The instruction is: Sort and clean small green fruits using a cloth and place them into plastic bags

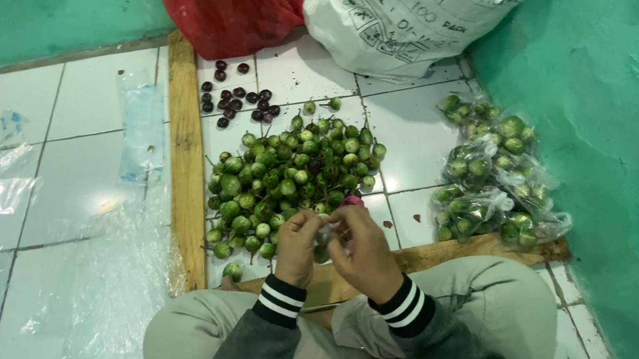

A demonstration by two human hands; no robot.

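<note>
Green eggplants (287, 179) lie heaped on the tiled floor (72, 153) within easy reach, one small fruit (323, 232) pinched between left hand (297, 247) and right hand (362, 249), beside filled clear bags (490, 183).

A small green fruit (323, 233) is held between the left hand (298, 247) and right hand (362, 249), just before a heap of green fruits (287, 179) on white floor tiles (53, 196).

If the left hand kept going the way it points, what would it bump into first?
Probably the pile of small green round fruits on the tiled floor. The left hand points forward toward it, though depth is hard to judge.
</note>
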